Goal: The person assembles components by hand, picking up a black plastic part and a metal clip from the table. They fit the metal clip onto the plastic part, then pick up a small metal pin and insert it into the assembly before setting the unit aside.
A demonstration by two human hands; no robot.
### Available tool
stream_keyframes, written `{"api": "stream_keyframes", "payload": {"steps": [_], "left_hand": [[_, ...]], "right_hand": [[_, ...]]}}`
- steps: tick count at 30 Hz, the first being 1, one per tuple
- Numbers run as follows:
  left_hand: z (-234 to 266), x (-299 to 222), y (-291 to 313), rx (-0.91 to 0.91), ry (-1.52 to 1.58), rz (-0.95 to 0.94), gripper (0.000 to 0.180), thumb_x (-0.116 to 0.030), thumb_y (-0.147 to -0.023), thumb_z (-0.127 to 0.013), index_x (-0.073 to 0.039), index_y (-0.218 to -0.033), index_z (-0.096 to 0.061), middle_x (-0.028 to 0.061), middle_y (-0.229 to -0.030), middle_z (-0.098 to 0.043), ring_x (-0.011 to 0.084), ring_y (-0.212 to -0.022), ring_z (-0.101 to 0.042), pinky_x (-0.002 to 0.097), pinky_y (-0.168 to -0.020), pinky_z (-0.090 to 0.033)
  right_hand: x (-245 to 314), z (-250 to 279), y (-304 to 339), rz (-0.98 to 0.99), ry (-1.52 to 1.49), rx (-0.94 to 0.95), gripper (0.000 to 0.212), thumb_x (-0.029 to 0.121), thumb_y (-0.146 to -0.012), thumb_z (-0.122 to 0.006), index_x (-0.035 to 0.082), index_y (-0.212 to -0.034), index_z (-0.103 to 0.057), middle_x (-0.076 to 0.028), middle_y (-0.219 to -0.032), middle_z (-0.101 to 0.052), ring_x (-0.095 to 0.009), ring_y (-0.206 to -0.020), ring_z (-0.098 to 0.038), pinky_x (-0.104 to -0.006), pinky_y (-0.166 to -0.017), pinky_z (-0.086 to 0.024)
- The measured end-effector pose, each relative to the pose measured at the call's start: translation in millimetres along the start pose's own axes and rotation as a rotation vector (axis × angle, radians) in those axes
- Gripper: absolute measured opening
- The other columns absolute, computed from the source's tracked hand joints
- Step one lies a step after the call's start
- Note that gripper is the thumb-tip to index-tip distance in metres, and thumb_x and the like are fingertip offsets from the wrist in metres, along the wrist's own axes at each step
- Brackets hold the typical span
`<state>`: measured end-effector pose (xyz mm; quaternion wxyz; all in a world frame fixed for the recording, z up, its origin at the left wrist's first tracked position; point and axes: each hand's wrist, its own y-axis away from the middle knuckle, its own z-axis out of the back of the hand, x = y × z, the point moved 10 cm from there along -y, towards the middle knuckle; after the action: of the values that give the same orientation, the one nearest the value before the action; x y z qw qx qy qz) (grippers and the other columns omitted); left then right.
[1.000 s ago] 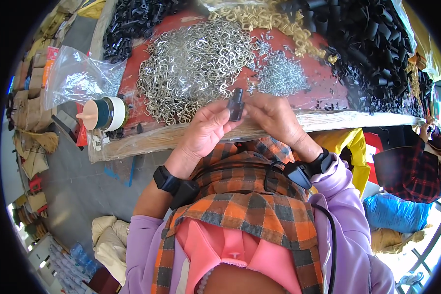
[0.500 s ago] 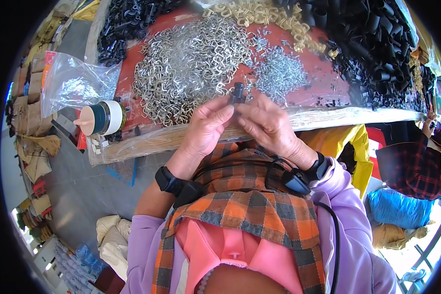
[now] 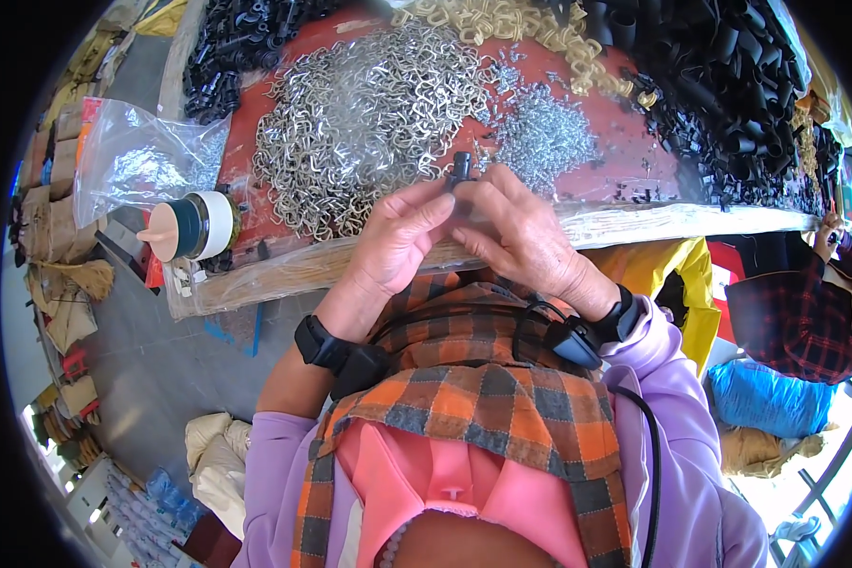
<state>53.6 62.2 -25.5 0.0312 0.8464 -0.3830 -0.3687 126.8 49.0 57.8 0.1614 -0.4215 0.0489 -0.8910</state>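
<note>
A small black plastic fitting [image 3: 461, 168] stands upright between my two hands, above the near edge of the table. My left hand [image 3: 399, 232] is closed around its lower part with thumb and fingers. The fingers of my right hand [image 3: 513, 227] are pinched against the same fitting from the right; whether they hold a separate small part cannot be made out. Beyond my hands lies a large heap of bent silvery metal hooks [image 3: 350, 142]. To its right is a smaller pile of tiny shiny metal pieces [image 3: 544, 137].
The red tabletop [image 3: 246, 156] has a plastic-wrapped wooden edge [image 3: 265, 284]. Black tubular parts [image 3: 729, 57] fill the far right, black pieces [image 3: 222, 57] the far left, cream-coloured rings [image 3: 511, 26] the back. A lidded jar [image 3: 213, 225] and clear bag [image 3: 151, 156] are at left. Another person's sleeve [image 3: 795, 322] shows at right.
The fingers of my right hand have curled in closer around the fitting, and its top has shifted up slightly. My left hand stays nearly in place.
</note>
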Motion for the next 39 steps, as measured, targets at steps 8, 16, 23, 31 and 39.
{"api": "stream_keyframes", "payload": {"steps": [8,16,23,31,39], "left_hand": [[1.7,1.0,-1.7,-0.037,0.017,0.016,0.022,-0.008,-0.078,-0.053,-0.001,-0.100,-0.053,0.0080,-0.098,-0.055,0.0152,-0.090,-0.052,0.0286,-0.081,-0.042],[3.2,-0.8,-2.3,-0.058,0.024,0.016,0.019,-0.007,-0.077,-0.054,-0.001,-0.096,-0.054,0.0081,-0.096,-0.056,0.0150,-0.090,-0.052,0.0298,-0.081,-0.042],[2.6,-1.2,0.4,-0.018,0.023,-0.057,0.023,-0.007,-0.080,-0.049,0.002,-0.101,-0.050,0.0115,-0.099,-0.054,0.0189,-0.095,-0.051,0.0356,-0.088,-0.039],[-8.5,3.7,0.7,-0.012,0.034,-0.085,0.021,-0.006,-0.077,-0.054,-0.007,-0.097,-0.055,0.0085,-0.098,-0.056,0.0190,-0.094,-0.052,0.0332,-0.085,-0.039],[-13.0,4.9,-0.1,0.002,0.071,-0.039,0.022,-0.007,-0.078,-0.053,-0.004,-0.100,-0.053,0.0103,-0.096,-0.056,0.0212,-0.087,-0.055,0.0320,-0.078,-0.045]], "right_hand": [[4.5,14.1,3.3,0.118,-0.124,-0.033,0.027,0.009,-0.067,-0.062,0.006,-0.093,-0.054,-0.008,-0.074,-0.043,-0.023,-0.066,-0.046,-0.0314,-0.056,-0.039],[7.2,9.1,-0.6,0.144,0.052,-0.009,0.024,0.006,-0.068,-0.061,0.005,-0.091,-0.056,-0.007,-0.074,-0.045,-0.019,-0.064,-0.045,-0.0286,-0.055,-0.039],[-38.8,18.5,13.8,-0.269,-0.239,-0.131,0.014,0.009,-0.075,-0.057,0.001,-0.086,-0.054,-0.005,-0.073,-0.049,-0.011,-0.063,-0.046,-0.0233,-0.055,-0.038],[-43.8,11.0,19.7,-0.282,-0.317,-0.118,0.011,0.010,-0.080,-0.051,0.000,-0.084,-0.050,-0.003,-0.070,-0.049,-0.008,-0.064,-0.045,-0.0223,-0.057,-0.038],[-57.6,12.1,22.2,-0.420,-0.597,-0.069,0.015,0.015,-0.084,-0.046,0.000,-0.086,-0.047,0.000,-0.072,-0.049,-0.006,-0.067,-0.043,-0.0217,-0.061,-0.037]]}}
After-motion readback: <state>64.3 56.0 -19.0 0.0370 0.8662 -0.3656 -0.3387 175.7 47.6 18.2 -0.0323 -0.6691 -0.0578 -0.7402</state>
